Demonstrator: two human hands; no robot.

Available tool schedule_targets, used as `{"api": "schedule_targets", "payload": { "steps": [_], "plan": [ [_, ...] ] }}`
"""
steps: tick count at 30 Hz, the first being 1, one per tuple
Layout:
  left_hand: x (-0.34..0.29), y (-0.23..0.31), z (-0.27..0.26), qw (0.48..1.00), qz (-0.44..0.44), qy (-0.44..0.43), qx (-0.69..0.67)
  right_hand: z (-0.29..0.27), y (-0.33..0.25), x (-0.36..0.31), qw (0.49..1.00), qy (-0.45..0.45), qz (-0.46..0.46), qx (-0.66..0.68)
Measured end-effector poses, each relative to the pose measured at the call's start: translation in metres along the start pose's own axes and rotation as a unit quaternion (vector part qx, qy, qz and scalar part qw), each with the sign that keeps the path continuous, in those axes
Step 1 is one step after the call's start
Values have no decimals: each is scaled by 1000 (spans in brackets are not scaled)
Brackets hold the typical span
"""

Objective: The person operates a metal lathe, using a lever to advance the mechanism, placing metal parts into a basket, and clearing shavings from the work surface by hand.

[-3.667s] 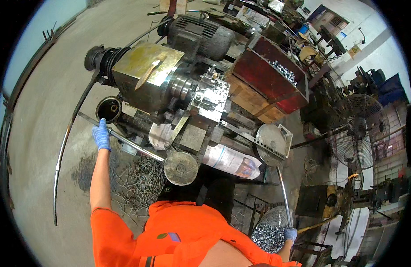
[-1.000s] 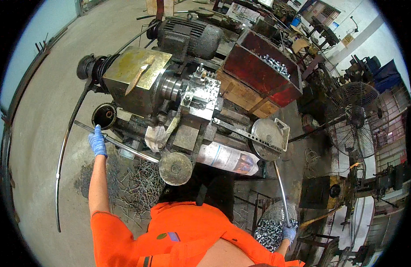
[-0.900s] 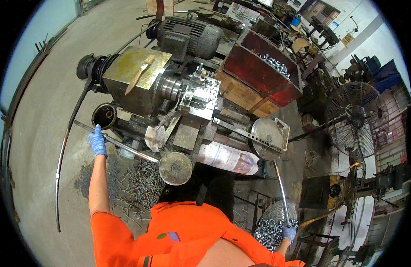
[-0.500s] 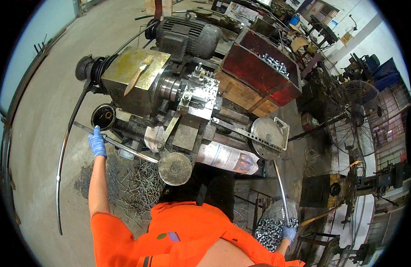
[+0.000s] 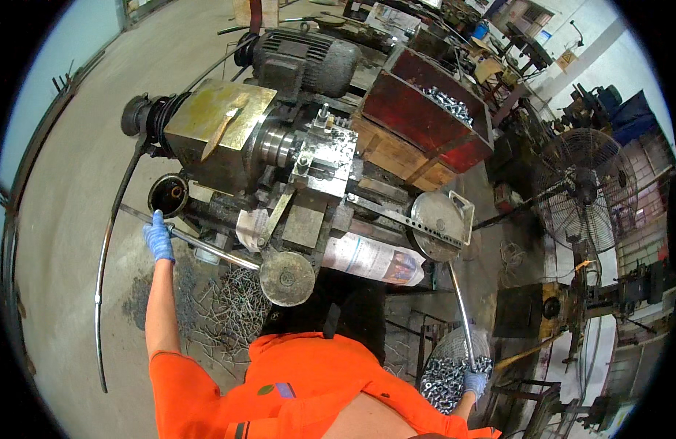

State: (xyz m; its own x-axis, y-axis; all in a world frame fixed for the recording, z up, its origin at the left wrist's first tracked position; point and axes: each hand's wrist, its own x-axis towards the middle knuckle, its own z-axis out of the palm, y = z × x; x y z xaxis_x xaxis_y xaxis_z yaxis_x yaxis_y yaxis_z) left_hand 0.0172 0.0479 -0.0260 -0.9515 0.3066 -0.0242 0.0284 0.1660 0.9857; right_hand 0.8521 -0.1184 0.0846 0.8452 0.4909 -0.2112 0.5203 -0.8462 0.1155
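My left hand (image 5: pixel 159 240), in a blue glove, is closed around the outer part of a long metal lever (image 5: pixel 219 252). This lever runs to a round metal disc (image 5: pixel 286 279) at the front of a greasy machine. On the right, my gloved right hand (image 5: pixel 475 382) grips the lower end of a second steel lever (image 5: pixel 460 304). That one slopes down from a larger round plate (image 5: pixel 436 225). Just beside the right hand, a mesh basket (image 5: pixel 475 339) holds many small shiny metal parts. The machine's metal block (image 5: pixel 325 162) sits beside the spindle (image 5: pixel 276 146).
A red bin (image 5: pixel 426 121) with metal parts stands on a wooden crate (image 5: pixel 396 151). Behind the spindle housing is a motor (image 5: pixel 305 61). A large fan (image 5: pixel 587 186) stands at right. Metal shavings (image 5: pixel 232 311) lie on the floor, and a black cup (image 5: pixel 169 194) sits near my left hand.
The whole view has shifted very slightly. Both hands stay on their levers, with no clear movement of the levers or machine.
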Motion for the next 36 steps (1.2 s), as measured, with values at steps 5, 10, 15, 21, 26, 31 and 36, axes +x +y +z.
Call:
{"api": "schedule_targets", "payload": {
  "steps": [5, 10, 15, 21, 26, 31, 36],
  "plan": [
    [3, -2, 1, 1000, 5, -5, 5, 7, 5, 7, 998, -37, 58, -14],
    [-7, 9, -1, 999, 1, -1, 39, 21, 12, 9, 999, 49, 19, -9],
    [-12, 15, 1, 1000, 15, 1, 9, 47, 39, 39, 999, 18, 43, -5],
    [-8, 11, -1, 999, 21, -5, 34, 50, 33, 31, 995, 96, 30, -6],
    [-3, 4, 1, 999, 23, -10, 27, 38, 13, 20, 995, 94, -10, 19],
    [-9, 10, -1, 1000, 22, -20, -2, 38, -67, 15, 981, 157, -111, 18],
    [-5, 11, -3, 999, -1, -19, 28, 11, -117, 53, 967, 170, -161, -103]
  ]
}}
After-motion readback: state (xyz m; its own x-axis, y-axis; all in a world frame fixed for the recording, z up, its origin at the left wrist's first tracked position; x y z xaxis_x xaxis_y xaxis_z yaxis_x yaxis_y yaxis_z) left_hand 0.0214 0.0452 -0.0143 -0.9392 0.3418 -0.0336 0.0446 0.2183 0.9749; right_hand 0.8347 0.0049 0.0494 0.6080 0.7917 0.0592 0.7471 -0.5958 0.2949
